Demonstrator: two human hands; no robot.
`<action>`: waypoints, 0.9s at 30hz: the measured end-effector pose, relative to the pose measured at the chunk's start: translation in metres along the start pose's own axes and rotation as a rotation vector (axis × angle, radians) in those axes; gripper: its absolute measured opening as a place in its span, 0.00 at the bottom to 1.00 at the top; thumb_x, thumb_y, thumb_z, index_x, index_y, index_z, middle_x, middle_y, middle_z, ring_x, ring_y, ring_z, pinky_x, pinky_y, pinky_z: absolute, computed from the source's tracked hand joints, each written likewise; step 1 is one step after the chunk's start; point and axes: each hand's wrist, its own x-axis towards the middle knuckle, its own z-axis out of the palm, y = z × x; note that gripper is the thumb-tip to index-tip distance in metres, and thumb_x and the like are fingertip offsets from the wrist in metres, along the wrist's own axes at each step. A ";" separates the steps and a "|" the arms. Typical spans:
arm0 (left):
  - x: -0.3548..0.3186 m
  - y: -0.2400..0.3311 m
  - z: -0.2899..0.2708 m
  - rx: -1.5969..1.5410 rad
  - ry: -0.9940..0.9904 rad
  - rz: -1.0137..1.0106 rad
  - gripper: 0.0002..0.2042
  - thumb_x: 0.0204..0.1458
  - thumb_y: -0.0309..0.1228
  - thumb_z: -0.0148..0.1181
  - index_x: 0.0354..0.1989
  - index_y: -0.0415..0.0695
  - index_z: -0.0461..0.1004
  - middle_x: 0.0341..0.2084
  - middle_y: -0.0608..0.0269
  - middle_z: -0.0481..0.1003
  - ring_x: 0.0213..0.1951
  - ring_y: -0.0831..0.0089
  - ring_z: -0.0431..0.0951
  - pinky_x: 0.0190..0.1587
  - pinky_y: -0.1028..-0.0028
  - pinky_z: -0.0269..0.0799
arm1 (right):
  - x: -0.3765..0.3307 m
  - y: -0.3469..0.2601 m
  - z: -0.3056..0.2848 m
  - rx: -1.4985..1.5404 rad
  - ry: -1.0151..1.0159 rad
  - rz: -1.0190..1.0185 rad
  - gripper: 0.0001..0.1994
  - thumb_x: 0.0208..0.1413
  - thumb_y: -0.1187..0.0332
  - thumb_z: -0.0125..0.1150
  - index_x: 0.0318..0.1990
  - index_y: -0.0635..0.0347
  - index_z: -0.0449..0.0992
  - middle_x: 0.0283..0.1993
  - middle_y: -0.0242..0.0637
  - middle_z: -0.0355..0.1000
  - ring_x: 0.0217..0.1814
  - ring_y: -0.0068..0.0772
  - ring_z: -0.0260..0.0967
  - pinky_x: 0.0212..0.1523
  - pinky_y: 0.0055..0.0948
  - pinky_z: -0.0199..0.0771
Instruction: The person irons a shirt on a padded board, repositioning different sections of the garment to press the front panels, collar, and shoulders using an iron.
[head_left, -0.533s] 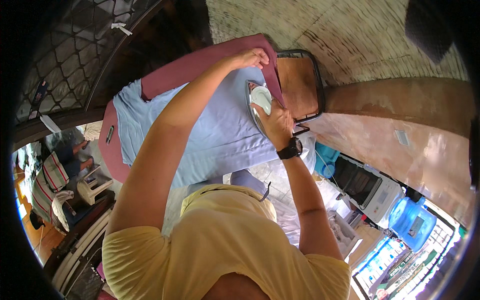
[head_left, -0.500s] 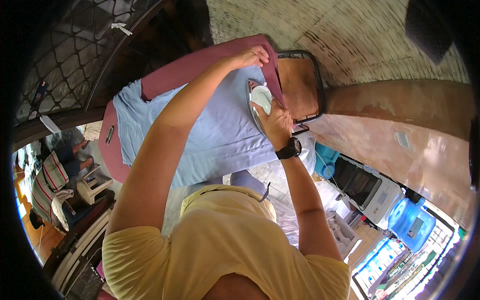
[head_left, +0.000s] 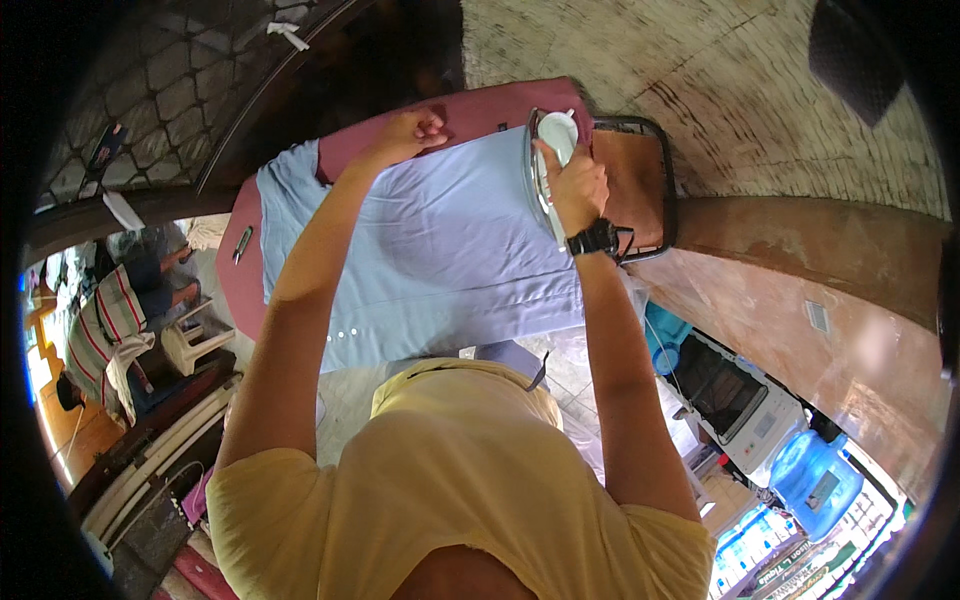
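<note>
A light blue shirt (head_left: 450, 230) lies spread over a maroon-covered ironing board (head_left: 240, 290), a few small buttons showing near its near left part. My right hand (head_left: 578, 188) is closed round the handle of a white iron (head_left: 557, 132). The iron stands at the right end of the shirt, its metal soleplate edge facing left and apparently tilted. My left hand (head_left: 408, 136) hovers near the board's far edge, just beyond the shirt. Its fingers are loosely curled and somewhat apart, with nothing visible in them.
A small dark-and-silver tool (head_left: 242, 244) rests on the board's left end. Beyond the right end is a brown panel (head_left: 630, 185) in a black metal frame. A beige stool (head_left: 195, 340) and a person in striped clothing (head_left: 105, 320) are at left; a blue water jug (head_left: 815, 480) is lower right.
My left hand has left the shirt's far right corner and moved left along the far edge. The iron has moved slightly farther away and to the right in my right hand.
</note>
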 end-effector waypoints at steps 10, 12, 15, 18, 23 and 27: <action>-0.044 -0.029 0.003 0.348 0.109 0.005 0.16 0.40 0.44 0.75 0.32 0.51 0.77 0.33 0.70 0.77 0.44 0.65 0.75 0.47 0.63 0.70 | -0.018 0.024 -0.052 0.134 -0.487 -0.216 0.28 0.48 0.39 0.67 0.38 0.58 0.82 0.33 0.51 0.79 0.38 0.54 0.79 0.38 0.47 0.77; -0.044 -0.030 0.006 0.298 0.113 0.017 0.16 0.40 0.42 0.75 0.32 0.50 0.77 0.32 0.69 0.78 0.41 0.66 0.76 0.45 0.63 0.71 | -0.017 0.025 -0.050 0.095 -0.500 -0.444 0.28 0.47 0.39 0.68 0.38 0.58 0.82 0.32 0.51 0.78 0.36 0.53 0.78 0.35 0.46 0.78; -0.043 -0.041 0.004 0.155 0.153 0.040 0.15 0.39 0.39 0.75 0.32 0.47 0.77 0.30 0.64 0.79 0.37 0.65 0.78 0.40 0.63 0.72 | -0.010 -0.007 -0.049 0.022 -0.494 -0.695 0.28 0.45 0.38 0.68 0.39 0.57 0.82 0.30 0.51 0.78 0.34 0.53 0.78 0.34 0.47 0.78; -0.046 -0.054 0.005 0.043 0.271 0.239 0.13 0.45 0.37 0.71 0.29 0.43 0.75 0.29 0.54 0.79 0.33 0.56 0.80 0.35 0.59 0.72 | 0.007 -0.044 -0.018 0.053 -0.409 -0.780 0.31 0.43 0.35 0.67 0.40 0.54 0.82 0.30 0.50 0.78 0.34 0.53 0.78 0.34 0.49 0.79; -0.090 -0.088 -0.045 0.516 0.129 0.131 0.16 0.57 0.47 0.57 0.32 0.45 0.75 0.32 0.55 0.79 0.40 0.54 0.79 0.48 0.51 0.67 | 0.023 -0.061 -0.003 0.030 -0.479 -0.955 0.31 0.43 0.35 0.67 0.41 0.53 0.83 0.29 0.49 0.79 0.34 0.53 0.78 0.36 0.47 0.79; -0.133 -0.118 -0.075 0.663 0.043 -0.008 0.17 0.56 0.50 0.58 0.35 0.47 0.76 0.37 0.56 0.78 0.48 0.57 0.75 0.57 0.45 0.59 | 0.018 -0.076 0.003 0.063 -0.480 -0.944 0.33 0.41 0.32 0.66 0.39 0.53 0.82 0.30 0.49 0.79 0.33 0.52 0.79 0.37 0.47 0.79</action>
